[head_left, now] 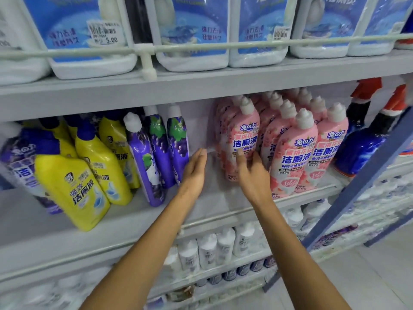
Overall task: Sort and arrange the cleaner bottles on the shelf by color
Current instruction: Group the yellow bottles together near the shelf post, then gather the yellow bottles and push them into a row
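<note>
On the middle shelf (125,222) stand several yellow cleaner bottles (78,189) at the left, three purple grape bottles (156,153) beside them, and several pink bottles (288,153) at the right. My left hand (194,173) is flat with straight fingers and lies against the rightmost purple bottle. My right hand (252,175) has its fingers spread and touches the front left pink bottle (241,142). A bare gap of shelf lies between the two hands. Neither hand grips anything.
White jugs with blue labels (192,34) fill the upper shelf behind a rail. Blue bottles with red caps (362,142) stand right of the pink ones. A blue upright post (357,182) slants at the right. White bottles (212,249) line the lower shelves.
</note>
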Demonstrator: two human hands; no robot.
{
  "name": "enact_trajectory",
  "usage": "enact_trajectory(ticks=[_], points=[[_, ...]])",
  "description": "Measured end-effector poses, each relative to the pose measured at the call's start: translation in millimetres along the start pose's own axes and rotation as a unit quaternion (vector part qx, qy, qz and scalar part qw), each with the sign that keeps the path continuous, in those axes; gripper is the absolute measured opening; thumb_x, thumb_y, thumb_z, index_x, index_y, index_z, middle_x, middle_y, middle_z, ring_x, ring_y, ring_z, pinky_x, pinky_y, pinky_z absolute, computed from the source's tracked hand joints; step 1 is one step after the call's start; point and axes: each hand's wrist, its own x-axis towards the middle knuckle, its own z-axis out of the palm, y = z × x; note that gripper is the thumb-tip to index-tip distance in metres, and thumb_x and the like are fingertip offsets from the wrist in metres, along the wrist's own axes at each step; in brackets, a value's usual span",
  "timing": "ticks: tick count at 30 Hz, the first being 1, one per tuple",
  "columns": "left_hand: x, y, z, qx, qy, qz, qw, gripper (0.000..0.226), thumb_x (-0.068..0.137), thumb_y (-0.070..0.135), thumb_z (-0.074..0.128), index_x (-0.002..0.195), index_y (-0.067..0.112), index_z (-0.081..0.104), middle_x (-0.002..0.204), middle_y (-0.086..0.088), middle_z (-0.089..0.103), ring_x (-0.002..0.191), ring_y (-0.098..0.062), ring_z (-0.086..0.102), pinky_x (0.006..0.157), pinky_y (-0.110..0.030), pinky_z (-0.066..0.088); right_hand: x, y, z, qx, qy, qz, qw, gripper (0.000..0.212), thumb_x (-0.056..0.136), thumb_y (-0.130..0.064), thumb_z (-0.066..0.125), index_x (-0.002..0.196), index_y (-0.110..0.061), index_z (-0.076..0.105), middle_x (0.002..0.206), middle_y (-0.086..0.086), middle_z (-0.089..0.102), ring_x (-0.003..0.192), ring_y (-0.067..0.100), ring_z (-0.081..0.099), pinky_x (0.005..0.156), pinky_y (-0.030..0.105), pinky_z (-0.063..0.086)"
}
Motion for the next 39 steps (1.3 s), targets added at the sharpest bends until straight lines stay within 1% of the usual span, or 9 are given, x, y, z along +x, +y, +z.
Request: enact_trajectory(ticks=[2, 6, 10, 15, 20, 26, 29, 33, 39], points=[[-17.7, -1.5, -21.7, -0.006, -0.014, -0.001, 1.0, 0.096, 0.068, 0.098, 0.045, 0.144, 0.04, 0.054, 0.154, 0.009, 0.051, 0.142, -0.012, 0.046, 0.124, -0.045, 0.031, -10.7, -3.9, -7.4, 0.063, -0.015, 0.012, 0.998, 0.055, 0.103, -0.06, 0.038, 0.138, -0.021, 0.058, 0.136, 0.006, 0.065, 0.126, 0.03, 0.058, 0.101, 0.032, 0.041], [-57.7, 15.1, -65.2, -0.052, -0.038, 0.033, 0.997, 0.041, 0.108, 0.046, 0.038, 0.141, 0.028, 0.056, 0.144, 0.003, 0.059, 0.131, -0.008, 0.056, 0.119, -0.039, 0.039, -45.4, -23.0, -16.7, 0.2, 0.009, 0.054, 0.978, 0.068, 0.089, -0.082, 0.037, 0.121, -0.03, 0.068, 0.126, -0.008, 0.069, 0.12, 0.012, 0.062, 0.111, 0.041, 0.044], [-103.9, 24.3, -144.0, -0.056, -0.011, 0.091, 0.994, 0.053, 0.1, 0.057, 0.036, 0.137, 0.026, 0.058, 0.136, 0.005, 0.065, 0.125, -0.002, 0.059, 0.1, -0.023, 0.045, -90.8, -49.0, -4.2, 0.27, -0.003, 0.061, 0.961, 0.069, 0.098, -0.07, 0.039, 0.145, -0.022, 0.055, 0.143, -0.001, 0.06, 0.129, 0.015, 0.058, 0.114, 0.046, 0.044], [-137.6, 19.8, -239.6, -0.08, 0.096, 0.105, 0.987, 0.042, 0.106, 0.049, 0.039, 0.13, 0.023, 0.062, 0.127, 0.001, 0.07, 0.123, -0.011, 0.064, 0.107, -0.034, 0.045, -150.0, -78.7, 33.7, 0.279, -0.044, 0.048, 0.958, 0.059, 0.107, -0.053, 0.036, 0.149, -0.014, 0.049, 0.148, 0.002, 0.055, 0.132, 0.016, 0.055, 0.112, 0.041, 0.044], [-152.9, 10.3, -310.7, -0.064, 0.178, 0.112, 0.975, 0.033, 0.101, 0.053, 0.056, 0.112, 0.024, 0.067, 0.11, 0.005, 0.075, 0.102, -0.004, 0.07, 0.089, -0.028, 0.051, -183.6, -112.0, 79.9, 0.277, -0.094, 0.023, 0.956, 0.033, 0.106, -0.053, 0.041, 0.102, -0.034, 0.067, 0.117, -0.01, 0.069, 0.114, 0.007, 0.064, 0.106, 0.039, 0.05], [-135.2, 12.7, -339.8, -0.041, 0.207, 0.101, 0.972, 0.029, 0.1, 0.032, 0.065, 0.123, 0.015, 0.063, 0.111, 0.006, 0.07, 0.098, 0.001, 0.064, 0.084, -0.016, 0.048, -188.0, -156.9, 126.1, 0.267, -0.142, -0.049, 0.952, 0.03, 0.106, -0.048, 0.046, 0.116, -0.031, 0.068, 0.108, -0.021, 0.071, 0.106, -0.003, 0.065, 0.095, 0.026, 0.05], [-113.9, 9.2, -353.1, -0.008, 0.234, 0.097, 0.967, 0.033, 0.095, 0.035, 0.071, 0.121, 0.017, 0.061, 0.111, 0.003, 0.068, 0.107, -0.014, 0.065, 0.097, -0.03, 0.049, -174.8, -172.7, 149.7, 0.225, -0.159, -0.093, 0.957, 0.031, 0.104, -0.051, 0.049, 0.119, -0.029, 0.065, 0.105, -0.015, 0.072, 0.099, -0.004, 0.067, 0.087, 0.023, 0.052], [-87.8, 14.0, -366.6, 0.03, 0.266, 0.09, 0.959, 0.046, 0.094, 0.029, 0.074, 0.134, 0.016, 0.055, 0.122, -0.003, 0.058, 0.116, -0.021, 0.058, 0.103, -0.035, 0.047, -148.7, -181.3, 177.2, 0.187, -0.153, -0.107, 0.965, 0.059, 0.099, -0.057, 0.055, 0.145, -0.021, 0.053, 0.14, -0.006, 0.061, 0.126, 0.011, 0.057, 0.104, 0.031, 0.046], [-47.7, 22.6, -369.9, 0.074, 0.234, 0.075, 0.966, 0.063, 0.078, 0.029, 0.087, 0.132, 0.014, 0.059, 0.113, -0.006, 0.071, 0.106, -0.029, 0.07, 0.098, -0.048, 0.056, -119.0, -172.6, 206.5, 0.103, -0.156, -0.114, 0.976, 0.06, 0.098, -0.05, 0.06, 0.147, -0.016, 0.049, 0.137, 0.0, 0.063, 0.126, 0.02, 0.058, 0.098, 0.025, 0.041]])
